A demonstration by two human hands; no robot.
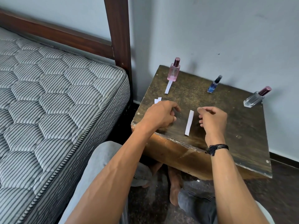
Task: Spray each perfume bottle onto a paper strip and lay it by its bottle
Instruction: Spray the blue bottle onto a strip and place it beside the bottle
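Three perfume bottles stand along the back of a small wooden table: a pink bottle at the left, a small blue bottle in the middle, a clear bottle with a maroon cap at the right. One white paper strip lies just in front of the pink bottle. Another strip lies flat between my hands. My left hand hovers with curled fingers left of it, partly covering more strips. My right hand is right of it, fingers loosely curled, holding nothing.
A striped mattress on a dark wooden bed frame stands close on the left. A grey wall runs behind the table. My knees and bare feet are below the table's front edge.
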